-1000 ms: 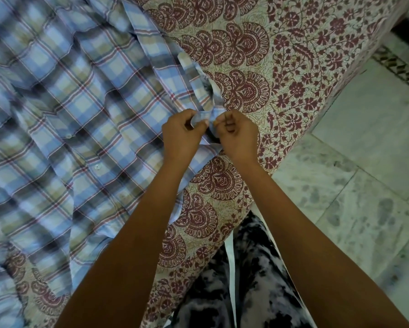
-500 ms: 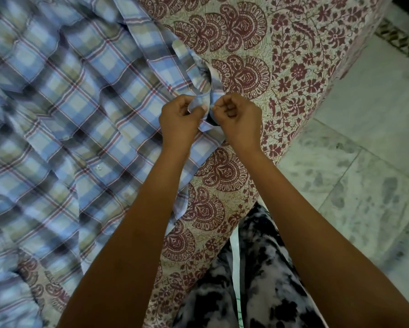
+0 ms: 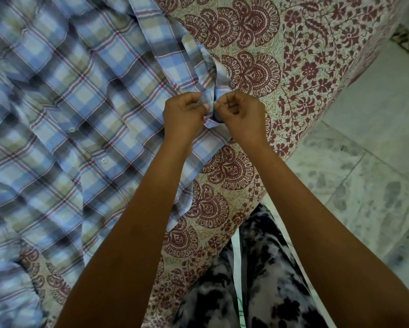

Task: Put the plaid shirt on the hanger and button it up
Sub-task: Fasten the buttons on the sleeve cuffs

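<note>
Hands (image 3: 213,114) on plaid shirt (image 3: 80,102)

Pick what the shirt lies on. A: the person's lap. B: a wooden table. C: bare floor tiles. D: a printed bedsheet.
D: the shirt is spread over the maroon-patterned bedsheet, while both hands pinch its edge.

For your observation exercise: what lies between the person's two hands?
In the head view, a bunched edge of the plaid shirt fills the narrow gap between the left hand and the right hand; both pinch it.
</note>
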